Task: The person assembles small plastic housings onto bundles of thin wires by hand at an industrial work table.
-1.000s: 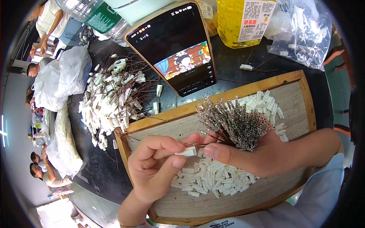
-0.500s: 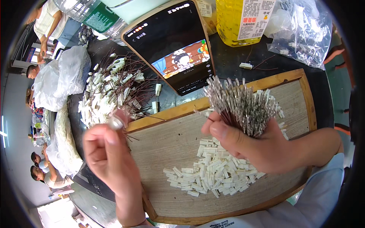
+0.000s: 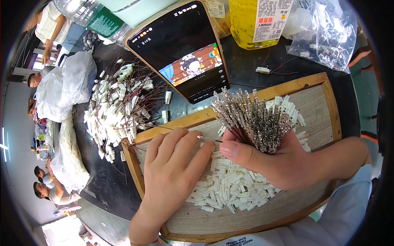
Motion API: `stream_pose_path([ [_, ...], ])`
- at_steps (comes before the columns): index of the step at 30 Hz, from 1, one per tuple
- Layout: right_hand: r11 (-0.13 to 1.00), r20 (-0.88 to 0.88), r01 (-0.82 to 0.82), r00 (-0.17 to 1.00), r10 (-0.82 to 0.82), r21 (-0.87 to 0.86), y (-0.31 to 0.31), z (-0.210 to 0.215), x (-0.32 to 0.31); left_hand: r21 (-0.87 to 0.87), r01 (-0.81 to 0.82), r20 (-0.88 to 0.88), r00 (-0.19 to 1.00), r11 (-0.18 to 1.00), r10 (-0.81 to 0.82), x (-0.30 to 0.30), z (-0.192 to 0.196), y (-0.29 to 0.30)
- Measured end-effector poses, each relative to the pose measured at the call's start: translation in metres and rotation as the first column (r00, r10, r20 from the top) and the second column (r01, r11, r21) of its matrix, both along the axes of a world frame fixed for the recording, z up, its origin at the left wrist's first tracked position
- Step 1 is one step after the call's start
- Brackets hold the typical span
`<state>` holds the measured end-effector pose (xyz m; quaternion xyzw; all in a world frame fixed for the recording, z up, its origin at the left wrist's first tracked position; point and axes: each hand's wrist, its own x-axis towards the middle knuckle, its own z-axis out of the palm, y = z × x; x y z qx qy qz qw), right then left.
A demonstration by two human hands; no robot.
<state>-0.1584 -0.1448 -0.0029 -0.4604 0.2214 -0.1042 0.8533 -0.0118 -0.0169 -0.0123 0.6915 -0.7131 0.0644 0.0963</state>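
My right hand (image 3: 274,163) is closed around a thick bundle of thin wires with metal terminals (image 3: 256,119), tips pointing up and away. One single wire (image 3: 207,139) sticks out sideways by the right thumb. My left hand (image 3: 170,172) lies palm down on the wooden tray (image 3: 324,96), fingers spread, fingertips touching that single wire. Beneath both hands lies a heap of small white plastic connector housings (image 3: 230,186) on the tray.
A pile of finished wires with white housings (image 3: 119,108) lies left of the tray on the dark table. A phone (image 3: 180,49) leans behind it, playing video. A yellow bottle (image 3: 258,20), clear plastic bags (image 3: 324,35) and white bags (image 3: 65,86) stand around. Other people sit at far left.
My left hand came back from the finished pile at the left and now rests on the tray, fingertips at a single wire. The right hand lowered the bundle slightly.
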Motion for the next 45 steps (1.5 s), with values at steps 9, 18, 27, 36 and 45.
stream_pose_path([
  [9,0.982,-0.037,-0.140,0.990,0.137,-0.129,-0.002,-0.008,-0.003,-0.114,-0.211,-0.837,0.546,0.971,0.020,0.009,0.001,0.019],
  [18,0.973,-0.098,-0.215,0.973,0.207,-0.080,-0.004,-0.008,-0.006,-0.179,-0.064,-0.804,0.584,0.982,-0.109,0.012,0.006,0.014],
  [27,0.965,0.110,-0.163,0.976,0.188,-0.203,0.005,-0.016,-0.005,-0.116,0.024,-0.735,0.670,0.993,-0.102,0.004,0.015,0.013],
  [36,0.969,-0.098,-0.188,0.980,0.173,-0.161,0.002,-0.009,-0.003,-0.278,-0.107,-0.284,0.959,0.955,0.025,0.019,0.023,0.021],
  [45,0.967,-0.231,-0.250,0.945,0.233,-0.050,-0.004,0.002,-0.001,0.074,-0.086,-0.219,0.971,0.994,0.100,-0.003,0.020,0.015],
])
